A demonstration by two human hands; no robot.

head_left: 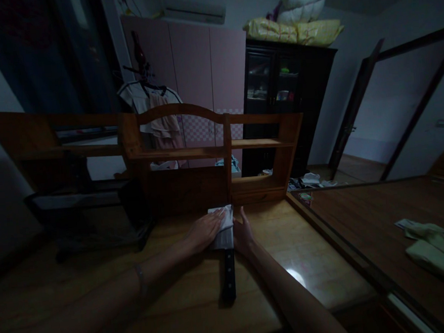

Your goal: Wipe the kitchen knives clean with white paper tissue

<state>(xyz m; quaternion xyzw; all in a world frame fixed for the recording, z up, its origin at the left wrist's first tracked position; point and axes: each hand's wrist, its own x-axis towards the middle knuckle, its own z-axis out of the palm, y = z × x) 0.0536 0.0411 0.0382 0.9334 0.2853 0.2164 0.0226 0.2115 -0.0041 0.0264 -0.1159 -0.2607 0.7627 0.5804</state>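
Note:
A cleaver (pixel 230 275) lies on the wooden desk, its black riveted handle pointing toward me and its broad metal blade away. White cloth or tissue (pixel 227 218) covers the far part of the blade. My left hand (pixel 206 232) presses this white piece onto the blade from the left, fingers stretched forward and close together over it. At the blade's right side is my right hand (pixel 244 236), its thumb raised and apart; its other fingers are partly hidden by the blade and the white piece. Neither hand is on the handle.
A wooden shelf unit (pixel 183 153) stands along the desk's far edge. At left on the desk is a dark monitor-like object (pixel 92 216). Right of the desk, a lower brown surface (pixel 362 212) holds a yellow-green cloth (pixel 441 250). Pink wardrobes (pixel 210 71) stand behind.

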